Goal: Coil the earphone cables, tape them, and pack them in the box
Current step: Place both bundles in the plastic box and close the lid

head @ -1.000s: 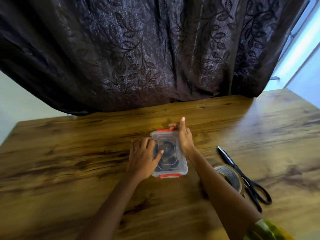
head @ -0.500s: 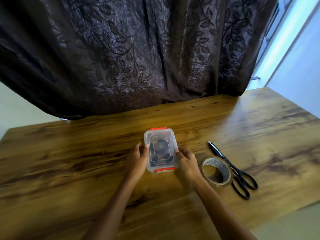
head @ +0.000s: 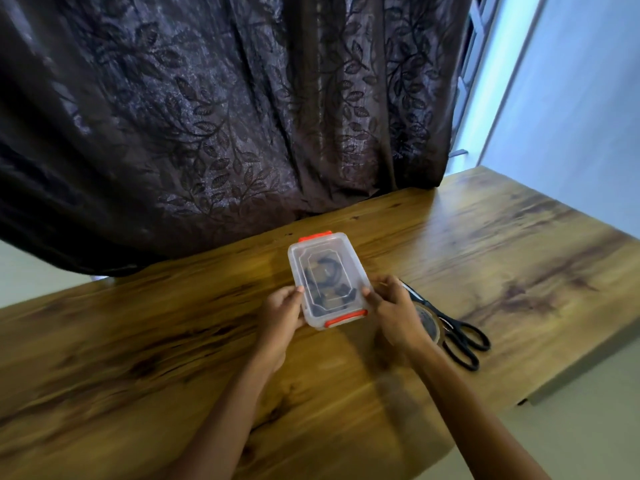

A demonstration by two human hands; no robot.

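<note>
Head camera, looking down over a work surface: a dark curtain (head: 225,116) patterned with leaves fills the far half of the view and hangs to the far edge of a long wooden table (head: 485,254). At the table's middle a person holds a clear plastic box (head: 354,268) by its near end, lid on and long axis running near to far. The left hand (head: 282,311) grips the box's left side, thumb laid on the lid's edge and fingers curled beneath. The right hand (head: 393,306) clasps the right side in the same way, thumb against the rim.

Whether the box rests on the wood or is raised just off it cannot be told. Black scissors (head: 445,322) lie just right of the right hand, blades pointing far and left, with a roll of tape (head: 433,329) touching them and partly hidden behind that hand. Through the lid the dark earphone cables (head: 325,275) show as coils lying inside the box; any tape on them is too small to make out. A red latch (head: 315,237) sits at the far end and another red latch (head: 345,318) at the near end, both seemingly folded down.

Coiling and packing appear finished, and the task looks to be in its closing step. The next move likely calls for checking that both latches have caught, then setting the box flat and letting go.
</note>
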